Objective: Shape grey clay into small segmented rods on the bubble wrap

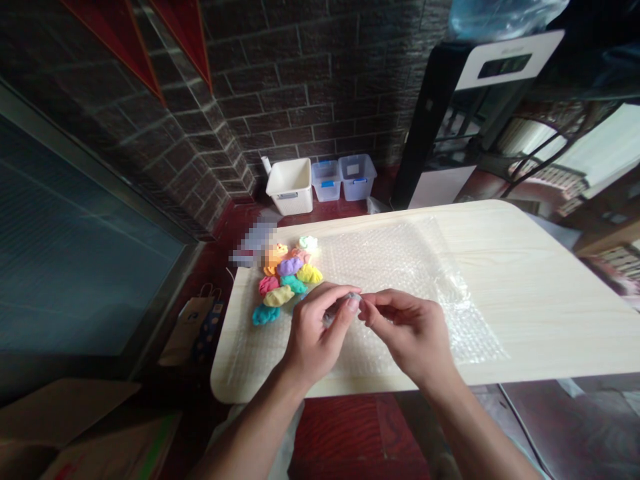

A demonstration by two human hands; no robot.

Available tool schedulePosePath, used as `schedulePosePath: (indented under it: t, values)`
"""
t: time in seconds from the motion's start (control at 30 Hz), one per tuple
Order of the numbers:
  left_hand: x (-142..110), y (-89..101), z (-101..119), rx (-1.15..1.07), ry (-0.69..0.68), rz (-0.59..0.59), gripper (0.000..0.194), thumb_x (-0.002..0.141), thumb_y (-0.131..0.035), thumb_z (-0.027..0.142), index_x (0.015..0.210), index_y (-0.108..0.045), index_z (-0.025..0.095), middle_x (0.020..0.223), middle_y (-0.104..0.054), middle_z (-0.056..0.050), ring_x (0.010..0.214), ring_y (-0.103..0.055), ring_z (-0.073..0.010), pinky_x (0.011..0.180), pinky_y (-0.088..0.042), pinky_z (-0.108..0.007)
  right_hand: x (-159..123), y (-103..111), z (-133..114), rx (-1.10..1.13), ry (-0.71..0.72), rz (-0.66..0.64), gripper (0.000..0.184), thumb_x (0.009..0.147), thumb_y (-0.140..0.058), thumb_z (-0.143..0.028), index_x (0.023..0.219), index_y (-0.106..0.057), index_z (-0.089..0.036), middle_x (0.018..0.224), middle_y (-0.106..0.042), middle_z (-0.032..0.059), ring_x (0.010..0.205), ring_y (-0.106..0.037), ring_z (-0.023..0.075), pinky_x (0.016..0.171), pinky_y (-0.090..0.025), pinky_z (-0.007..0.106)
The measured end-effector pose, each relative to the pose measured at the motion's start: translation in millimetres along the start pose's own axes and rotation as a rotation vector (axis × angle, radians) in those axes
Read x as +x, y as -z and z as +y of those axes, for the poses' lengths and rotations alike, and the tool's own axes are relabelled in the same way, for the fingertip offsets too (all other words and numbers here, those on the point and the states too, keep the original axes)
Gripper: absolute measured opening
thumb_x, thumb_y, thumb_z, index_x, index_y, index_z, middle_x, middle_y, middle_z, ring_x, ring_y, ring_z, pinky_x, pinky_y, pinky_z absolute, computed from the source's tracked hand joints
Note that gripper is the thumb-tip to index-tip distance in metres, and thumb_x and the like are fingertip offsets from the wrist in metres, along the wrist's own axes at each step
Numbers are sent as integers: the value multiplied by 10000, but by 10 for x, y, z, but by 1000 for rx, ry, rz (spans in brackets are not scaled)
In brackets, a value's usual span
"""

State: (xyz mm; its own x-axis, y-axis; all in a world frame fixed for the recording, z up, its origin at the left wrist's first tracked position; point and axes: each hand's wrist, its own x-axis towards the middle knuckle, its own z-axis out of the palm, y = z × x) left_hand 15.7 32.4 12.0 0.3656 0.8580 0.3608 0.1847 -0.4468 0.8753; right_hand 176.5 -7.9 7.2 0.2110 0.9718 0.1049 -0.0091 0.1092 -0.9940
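Over the bubble wrap, my left hand point(317, 327) is closed around a small grey crumpled lump point(354, 297), mostly hidden by its fingers. Thumb and index finger of my right hand point(410, 327) pinch the lump's right side. Whether it is cloth or clay I cannot tell. To the left lies a group of soft, scrunched lumps in several colours, among them a purple one point(290, 267), a yellow one point(310, 273), a pale olive one point(279, 296), a teal one point(266, 315) and an orange one point(276, 255).
A sheet of bubble wrap point(390, 257) covers part of the pale wooden table point(540, 287). Behind the table, a white basket point(291, 190) and two clear bins point(357, 177) stand by the brick wall. A water dispenser point(430, 127) rises at the back right. Cardboard point(65, 413) lies at lower left.
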Motion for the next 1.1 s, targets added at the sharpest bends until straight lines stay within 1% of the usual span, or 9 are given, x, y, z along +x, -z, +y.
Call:
schedulePosePath:
  t: [0.17, 0.3, 0.4, 0.47, 0.6, 0.73, 0.9, 1.03, 1.1]
  values:
    - [1, -8, -5, -31, 17, -10, 213, 1034, -595, 264, 1156, -761, 210, 1103, -750, -68, 1046, -688, -199, 943, -520, -309, 11, -5, -26, 12, -34, 19, 172, 836, -824, -344, 826, -810, -173, 722, -781, 57, 616, -677, 162, 585, -543, 277]
    - [-11, -18, -35, -133, 122, 8, 251, 1042, -589, 328, 1168, -769, 207, 1102, -752, -78, 999, -689, -206, 883, -539, -305, 17, -11, -55, 42, -21, -19, 155, 857, -812, -333, 854, -812, -179, 710, -768, 42, 605, -672, 151, 573, -542, 262]
    - [-16, -21, -47, -195, 217, 19, 292, 1046, -580, 379, 1161, -773, 192, 998, -754, -72, 842, -676, -174, 757, -543, -273, 14, -10, -56, 43, 64, -39, 122, 873, -806, -274, 976, -817, -208, 852, -805, 52, 715, -731, 173, 658, -591, 285]
    - [-18, -20, -48, -202, 254, 19, 304, 1044, -582, 399, 1159, -771, 191, 949, -749, -61, 768, -657, -152, 693, -530, -251, 10, 3, -52, -28, 153, -49, 125, 893, -789, -237, 1013, -818, -225, 928, -812, 58, 780, -750, 186, 700, -601, 301]
    - [-27, -8, -56, -155, 274, 12, 309, 1034, -591, 422, 1175, -763, 208, 879, -735, -39, 680, -618, -130, 595, -493, -223, 1, 47, -68, -247, 301, -73, 117, 935, -742, -197, 1012, -825, -225, 891, -807, 54, 778, -749, 190, 698, -585, 311]
    - [-38, 9, -77, -99, 266, 2, 339, 1033, -584, 433, 1177, -773, 191, 881, -744, -54, 626, -579, -123, 558, -469, -228, -1, 68, -110, -406, 378, -118, 143, 957, -703, -179, 1041, -812, -215, 871, -807, 46, 754, -756, 188, 690, -578, 308]
    - [-39, 6, -73, -109, 272, -9, 348, 1030, -590, 425, 1159, -784, 167, 842, -748, -59, 591, -581, -117, 535, -457, -224, 4, 55, -89, -468, 378, -93, 98, 942, -701, -180, 972, -794, -187, 836, -818, 42, 688, -762, 177, 637, -578, 276]
    - [-29, 2, -55, -152, 287, -11, 346, 1022, -600, 426, 1138, -791, 161, 848, -746, -62, 604, -599, -120, 511, -463, -208, 0, 52, -51, -386, 288, -79, 92, 943, -704, -228, 942, -792, -199, 830, -821, 43, 692, -767, 187, 588, -577, 266]
    - [-21, 6, -52, -172, 295, -7, 350, 1020, -600, 429, 1127, -793, 157, 831, -736, -62, 618, -606, -128, 495, -462, -202, -1, 53, -51, -326, 240, -94, 99, 948, -707, -245, 949, -798, -206, 844, -823, 47, 724, -774, 194, 605, -587, 270]
